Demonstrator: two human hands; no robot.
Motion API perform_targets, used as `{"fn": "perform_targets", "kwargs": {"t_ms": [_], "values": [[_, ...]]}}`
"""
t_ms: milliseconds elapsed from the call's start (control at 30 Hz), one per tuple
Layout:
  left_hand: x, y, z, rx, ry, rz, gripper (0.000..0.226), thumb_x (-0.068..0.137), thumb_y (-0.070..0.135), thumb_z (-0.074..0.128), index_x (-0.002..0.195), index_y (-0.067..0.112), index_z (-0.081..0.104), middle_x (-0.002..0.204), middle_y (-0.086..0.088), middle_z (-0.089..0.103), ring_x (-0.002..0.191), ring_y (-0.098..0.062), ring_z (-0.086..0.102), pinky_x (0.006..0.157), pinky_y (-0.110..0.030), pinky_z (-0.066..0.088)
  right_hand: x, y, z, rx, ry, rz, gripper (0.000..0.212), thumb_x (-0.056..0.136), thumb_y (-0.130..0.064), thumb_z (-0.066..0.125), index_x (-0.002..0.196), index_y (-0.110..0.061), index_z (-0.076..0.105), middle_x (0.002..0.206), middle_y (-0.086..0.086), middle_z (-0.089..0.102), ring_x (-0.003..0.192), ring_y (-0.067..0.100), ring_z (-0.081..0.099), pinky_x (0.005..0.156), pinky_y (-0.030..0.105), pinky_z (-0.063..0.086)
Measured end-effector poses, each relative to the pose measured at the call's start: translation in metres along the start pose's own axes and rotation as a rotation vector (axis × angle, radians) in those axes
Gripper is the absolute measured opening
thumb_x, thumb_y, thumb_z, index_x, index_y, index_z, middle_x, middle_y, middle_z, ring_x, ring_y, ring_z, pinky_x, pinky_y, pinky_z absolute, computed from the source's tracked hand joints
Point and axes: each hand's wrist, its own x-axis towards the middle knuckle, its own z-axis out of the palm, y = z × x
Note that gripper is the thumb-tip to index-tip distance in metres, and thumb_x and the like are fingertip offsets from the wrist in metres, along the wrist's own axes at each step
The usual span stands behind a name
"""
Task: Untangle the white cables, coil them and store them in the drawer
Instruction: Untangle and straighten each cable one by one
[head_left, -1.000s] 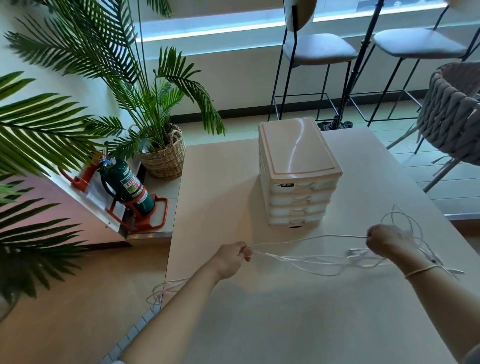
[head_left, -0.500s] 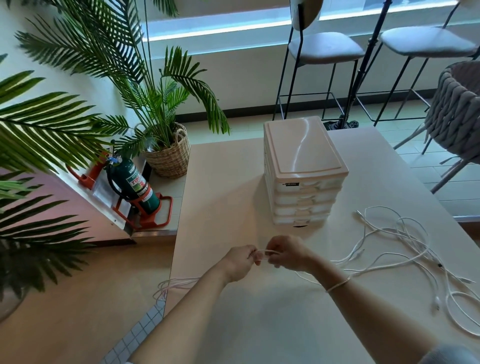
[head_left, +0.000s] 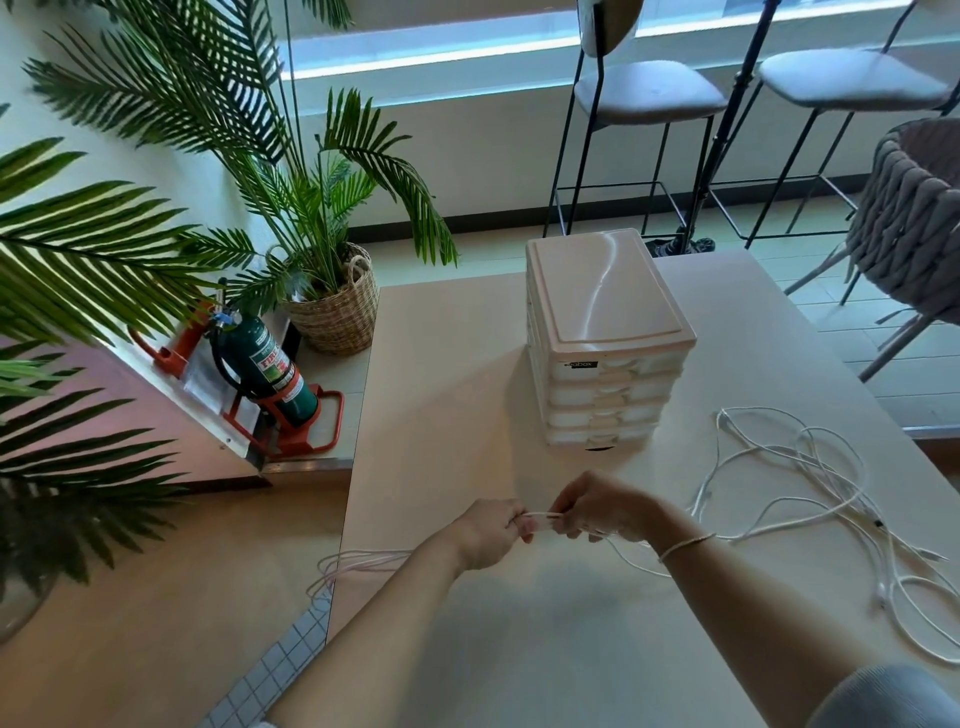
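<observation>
Plainly, the white cables are far from sorted: most sprawl in loose, crossing loops on the table to the right of the drawer unit, while other strands trail off the table's left edge. The left hand and right hand meet near the table's front, each pinching the same short stretch of cable between them, so I judge the untangling to be in its early part. No neat coil shows, and every drawer looks closed, so coiling and storing remain.
</observation>
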Motion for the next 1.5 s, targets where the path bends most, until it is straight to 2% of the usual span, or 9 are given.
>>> {"fn": "perform_targets", "kwargs": {"t_ms": [533, 633, 733, 867, 1000, 1167, 1267, 1367, 1500], "values": [[0.002, 0.008, 0.002, -0.005, -0.004, 0.022, 0.030, 0.100, 0.024, 0.038, 0.102, 0.004, 0.061, 0.083, -0.003, 0.049, 0.080, -0.017, 0.042, 0.061, -0.025, 0.027, -0.001, 0.013, -0.023, -0.597, -0.082, -0.047, 0.028, 0.083, -0.003, 0.046, 0.070, -0.020, 0.062, 0.068, -0.004, 0.061, 0.052, 0.007, 0.053, 0.049, 0.010, 0.040], [0.001, 0.005, -0.003, -0.006, -0.003, 0.018, 0.028, 0.100, 0.022, 0.038, 0.099, 0.006, 0.061, 0.078, 0.000, 0.048, 0.080, -0.016, 0.042, 0.057, -0.020, 0.031, -0.010, 0.035, -0.043, -0.840, 0.017, 0.012, 0.023, 0.083, -0.010, 0.052, 0.085, -0.020, 0.073, 0.095, 0.007, 0.071, 0.084, 0.019, 0.064, 0.068, 0.019, 0.047], [0.000, -0.005, -0.006, 0.000, 0.009, 0.001, 0.027, 0.100, 0.023, 0.038, 0.097, 0.008, 0.061, 0.083, -0.001, 0.052, 0.081, -0.016, 0.043, 0.058, -0.022, 0.031, -0.018, 0.066, -0.067, -0.962, 0.073, 0.115, 0.041, 0.080, -0.011, 0.052, 0.055, -0.040, 0.066, 0.102, 0.007, 0.070, 0.101, 0.027, 0.064, 0.088, 0.028, 0.050], [0.001, -0.001, -0.004, 0.017, -0.001, -0.007, 0.030, 0.100, 0.023, 0.038, 0.101, 0.005, 0.061, 0.089, -0.005, 0.051, 0.081, -0.017, 0.043, 0.060, -0.025, 0.026, -0.024, 0.088, -0.083, -1.082, 0.162, 0.211, 0.040, 0.091, -0.028, 0.030, 0.111, -0.022, 0.064, 0.125, 0.004, 0.058, 0.120, 0.022, 0.050, 0.104, 0.032, 0.032], [0.000, -0.008, -0.010, -0.008, 0.027, -0.046, 0.023, 0.100, 0.024, 0.038, 0.091, 0.016, 0.058, 0.076, 0.000, 0.048, 0.073, -0.017, 0.042, 0.056, -0.023, 0.030, -0.031, 0.108, -0.104, -1.012, 0.481, 0.461, 0.040, 0.090, -0.015, 0.034, 0.121, -0.027, 0.058, 0.133, 0.000, 0.045, 0.129, 0.024, 0.033, 0.109, 0.057, 0.019], [0.000, -0.009, -0.009, -0.061, 0.058, -0.051, 0.019, 0.100, 0.020, 0.039, 0.086, 0.020, 0.052, 0.078, 0.000, 0.050, 0.078, -0.017, 0.043, 0.053, -0.010, 0.030, -0.023, 0.098, -0.094, -0.802, 0.603, 0.633, 0.046, 0.094, -0.012, 0.027, 0.139, -0.012, 0.038, 0.153, 0.018, 0.018, 0.139, 0.037, 0.020, 0.110, 0.056, 0.019], [0.003, -0.008, -0.007, -0.062, 0.056, -0.060, 0.020, 0.100, 0.023, 0.039, 0.085, 0.020, 0.052, 0.072, 0.000, 0.047, 0.076, -0.018, 0.042, 0.051, -0.009, 0.029, -0.007, 0.068, -0.067, -0.740, 0.614, 0.326, 0.041, 0.089, -0.016, 0.041, 0.129, -0.020, 0.050, 0.138, 0.011, 0.043, 0.127, 0.029, 0.041, 0.105, 0.039, 0.033], [0.004, -0.004, -0.006, -0.061, 0.040, -0.055, 0.020, 0.100, 0.025, 0.039, 0.087, 0.020, 0.053, 0.084, -0.004, 0.050, 0.079, -0.017, 0.042, 0.053, -0.008, 0.028, -0.003, 0.025, -0.024, -0.462, 0.269, -0.113, 0.037, 0.088, -0.021, 0.056, 0.125, -0.020, 0.055, 0.131, 0.002, 0.055, 0.121, 0.020, 0.049, 0.100, 0.025, 0.036], [0.002, -0.001, -0.006, -0.058, 0.029, -0.048, 0.024, 0.100, 0.028, 0.040, 0.094, 0.016, 0.060, 0.082, -0.001, 0.050, 0.080, -0.017, 0.042, 0.054, -0.016, 0.031, -0.004, -0.003, 0.003, -0.383, -0.029, -0.215, 0.015, 0.092, -0.024, 0.054, 0.089, -0.015, 0.066, 0.089, 0.001, 0.069, 0.072, 0.009, 0.057, 0.063, 0.019, 0.042]]}}
